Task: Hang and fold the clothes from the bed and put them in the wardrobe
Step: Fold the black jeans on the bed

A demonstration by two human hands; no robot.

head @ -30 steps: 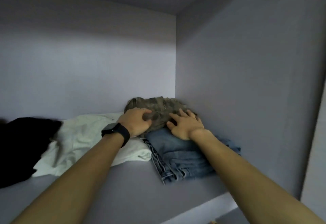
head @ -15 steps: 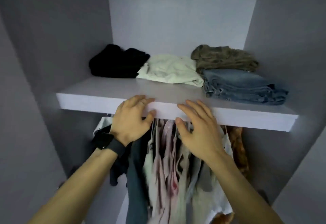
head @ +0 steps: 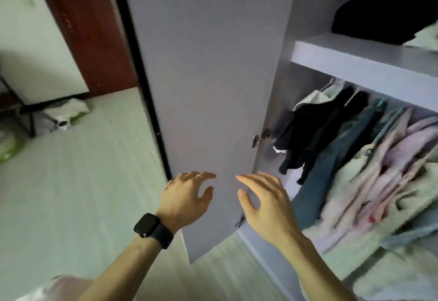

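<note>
Left hand (head: 187,196) and right hand (head: 265,201), empty with fingers loosely spread, hover apart before the open wardrobe door (head: 208,75), which, if swung shut, could trap the bulging hanging clothes (head: 369,158).

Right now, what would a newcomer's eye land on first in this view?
Two open, empty hands, the left hand and the right hand, hover before the open wardrobe door at centre. Right of it, hanging clothes crowd below a shelf that holds a black garment.
</note>
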